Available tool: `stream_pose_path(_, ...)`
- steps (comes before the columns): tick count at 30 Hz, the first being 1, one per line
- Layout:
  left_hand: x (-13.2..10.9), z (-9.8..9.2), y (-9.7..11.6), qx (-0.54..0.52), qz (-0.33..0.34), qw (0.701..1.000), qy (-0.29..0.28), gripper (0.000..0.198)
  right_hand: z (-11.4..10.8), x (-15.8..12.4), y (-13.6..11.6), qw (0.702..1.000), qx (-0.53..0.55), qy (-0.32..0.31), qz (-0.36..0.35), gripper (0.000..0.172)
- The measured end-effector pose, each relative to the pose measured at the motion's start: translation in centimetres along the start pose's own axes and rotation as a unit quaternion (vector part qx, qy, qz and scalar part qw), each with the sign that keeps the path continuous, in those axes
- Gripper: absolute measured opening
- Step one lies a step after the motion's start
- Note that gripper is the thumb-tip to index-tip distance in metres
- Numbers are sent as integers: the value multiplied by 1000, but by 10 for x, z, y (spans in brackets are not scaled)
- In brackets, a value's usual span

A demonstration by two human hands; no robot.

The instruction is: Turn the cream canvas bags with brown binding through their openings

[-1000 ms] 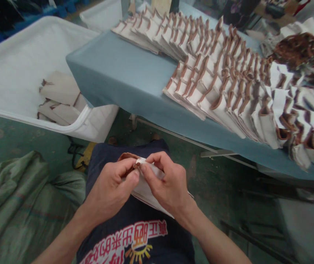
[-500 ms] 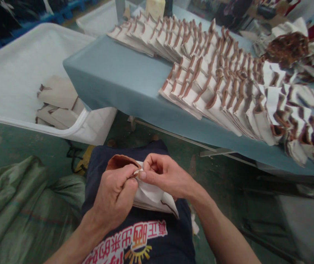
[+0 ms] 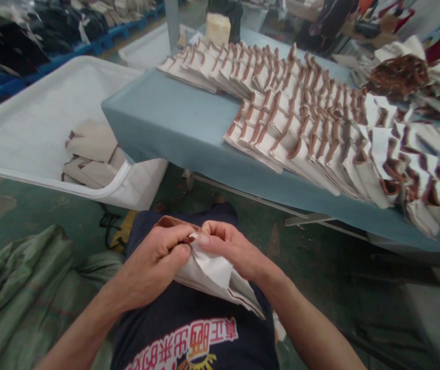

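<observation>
Over the dark apron on my lap lies a folded cream fabric piece (image 3: 193,278) with a brown inner side; its kind is not clear. My left hand (image 3: 157,263) is closed, pinching the piece's upper edge between thumb and fingers. Close beside it, my right hand (image 3: 232,245) pinches the corner of a thin white sheet (image 3: 216,270) that hangs loosely over the cream cloth. The thumbs and fingertips of both hands almost meet at that edge. Part of the brown side is hidden behind my left hand.
A blue-covered table (image 3: 173,113) ahead bears rows of similar cream and brown pieces (image 3: 297,123). A white bin (image 3: 31,97) at left contains several flat cream pieces (image 3: 92,146). Green sacking (image 3: 31,288) lies on the floor at lower left.
The white sheet now hangs further out over the cloth, and the folded piece lies flatter and reaches further right. Both hands keep their pinch. The view has tilted up slightly.
</observation>
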State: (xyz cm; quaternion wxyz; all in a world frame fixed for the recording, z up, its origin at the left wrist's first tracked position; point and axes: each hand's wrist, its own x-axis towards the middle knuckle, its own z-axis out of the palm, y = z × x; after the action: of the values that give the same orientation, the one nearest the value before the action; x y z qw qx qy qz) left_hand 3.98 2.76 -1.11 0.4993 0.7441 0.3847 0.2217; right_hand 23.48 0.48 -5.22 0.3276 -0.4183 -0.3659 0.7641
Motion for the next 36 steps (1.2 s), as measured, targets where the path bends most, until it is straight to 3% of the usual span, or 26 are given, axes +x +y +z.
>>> stream_pose_path(2, 2, -7, 5, 15, 14, 1000, -20, 28, -7, -5, -9, 987, -129, 58, -71, 60)
stream_pose_path(3, 3, -9, 7, 29, 22, 999, -30, 28, -10, -8, -15, 967, -208, 84, -121, 54)
stream_pose_path(5, 3, -12, 11, 63, 37, 996, -47, 27, -15, -11, -27, 896, -355, 95, -248, 42)
stream_pose_path(9, 0, -17, 21, 106, 49, 990, -78, 25, -14, -13, -51, 747, -481, -26, -459, 34)
stream_pose_path(11, -4, -19, 27, 111, 47, 989, -83, 27, -11, -13, -60, 717, -506, -57, -476, 35)
stream_pose_path(14, -12, -21, 34, 131, 49, 988, -66, 27, -6, -12, -65, 716, -540, -55, -438, 34)
stream_pose_path(18, -24, -16, 36, 191, 29, 981, -2, 25, -1, -12, -64, 748, -564, -53, -346, 12)
stream_pose_path(21, -30, -10, 34, 202, -9, 978, 59, 16, 4, -14, -61, 776, -554, -40, -298, 15)
stream_pose_path(24, -33, -6, 32, 175, -29, 982, 73, 13, 8, -17, -59, 795, -531, -44, -290, 19)
stream_pose_path(29, -33, -3, 27, 165, 38, 981, 91, 14, 15, -21, -55, 845, -452, -37, -283, 18)
stream_pose_path(34, -36, 4, 16, 178, 82, 972, 132, 16, 21, -22, -47, 856, -451, 22, -252, 13)
stream_pose_path(36, -38, 8, 9, 197, 124, 960, 153, 19, 22, -22, -42, 876, -421, 22, -233, 11)
